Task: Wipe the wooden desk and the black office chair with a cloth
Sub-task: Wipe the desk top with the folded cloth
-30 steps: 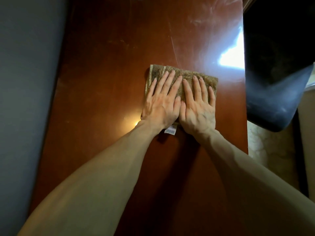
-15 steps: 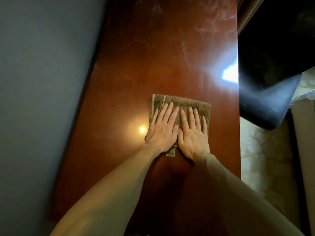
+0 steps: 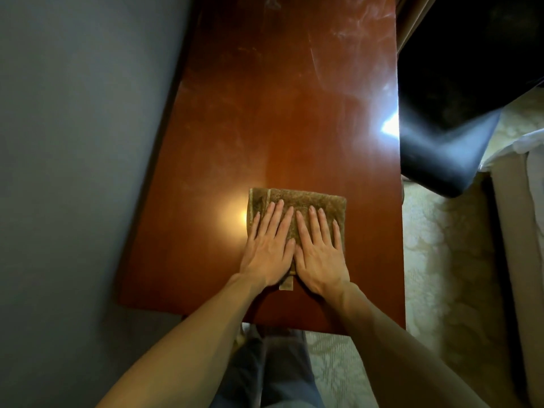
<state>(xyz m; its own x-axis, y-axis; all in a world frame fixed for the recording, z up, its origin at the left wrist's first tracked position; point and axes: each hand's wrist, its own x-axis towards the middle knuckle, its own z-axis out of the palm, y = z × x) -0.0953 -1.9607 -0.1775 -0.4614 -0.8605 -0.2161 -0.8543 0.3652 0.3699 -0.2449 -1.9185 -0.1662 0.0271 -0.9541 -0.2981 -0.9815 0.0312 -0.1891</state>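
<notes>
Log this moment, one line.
desk wipe | left hand: flat on cloth | right hand: flat on cloth | cloth: folded, on wooden desk | black office chair: untouched

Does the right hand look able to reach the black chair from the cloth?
Probably yes: the right hand lies flat on the cloth near the right edge of the desk, and the chair stands just past that edge, farther ahead, nothing between.

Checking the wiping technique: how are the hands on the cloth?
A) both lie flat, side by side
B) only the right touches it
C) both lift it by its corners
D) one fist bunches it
A: the left hand and right hand press flat, fingers straight, side by side on the cloth on the desk.
</notes>
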